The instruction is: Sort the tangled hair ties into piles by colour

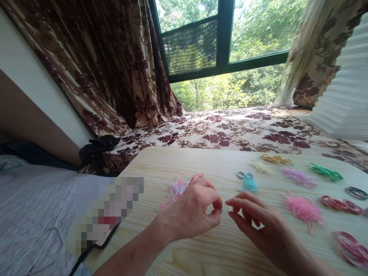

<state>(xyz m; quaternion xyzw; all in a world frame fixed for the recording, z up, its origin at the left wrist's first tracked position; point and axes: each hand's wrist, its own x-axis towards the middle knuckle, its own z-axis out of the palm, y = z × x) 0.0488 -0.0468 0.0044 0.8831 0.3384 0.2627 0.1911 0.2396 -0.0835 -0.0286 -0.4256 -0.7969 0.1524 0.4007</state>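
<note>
Above the middle of the light wooden table, my left hand is closed, with its thumb and index fingertips pressed together in a pinch. Whatever lies between them is too small to make out. Just to its right, my right hand has bent fingers and a thumb close to them; anything held there cannot be made out. The two sets of fingertips face each other across a narrow gap. Partly behind my left hand is a loose pile of thin pink, blue and white strands. A light-blue strand bundle lies beyond my right hand, touching small blue rings.
Right side of the table: pink strands, lilac strands, cream strands, yellow loops, green loops, red loops, pink loops and a dark ring. A blurred-out object lies left. A window stands behind.
</note>
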